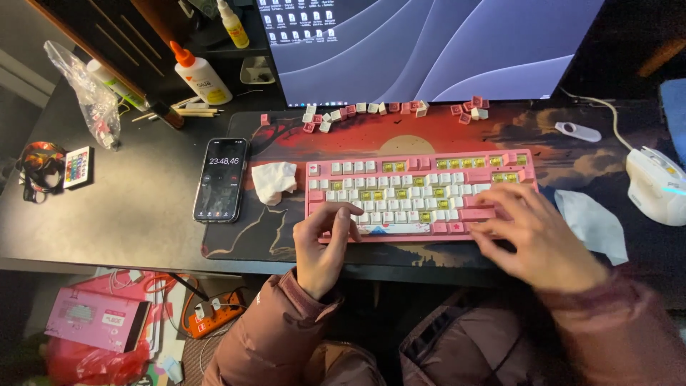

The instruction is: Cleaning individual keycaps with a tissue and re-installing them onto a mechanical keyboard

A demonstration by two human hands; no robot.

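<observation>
Far left of the desk (128,214): headphones (39,168) and a small remote (77,166) with coloured buttons near the left edge; crumpled plastic bag (89,93) behind them. Back left: white glue bottle (201,73) with orange cap, thin wooden sticks (187,109) beside it. Phone (221,179) lies flat, screen lit, on the left end of the red desk mat (286,136); crumpled white tissue (274,180) sits between phone and keyboard. Pink keyboard (421,189) sits mid-mat toward the front edge, several keys missing with yellow switches exposed. Loose pink and white keycaps (371,112) are strung along the mat's back edge under the monitor (429,43). Left hand (321,246) rests on the keyboard's front-left corner, fingers curled together, thumb over the bottom row; not clear whether it pinches anything. Right hand (543,239) covers the front-right corner, fingers spread loosely across the keys, holding nothing visible. Right of the keyboard: a second tissue (593,223), a small white keycap puller (577,131) further back, white mouse (656,184) near the right edge.
</observation>
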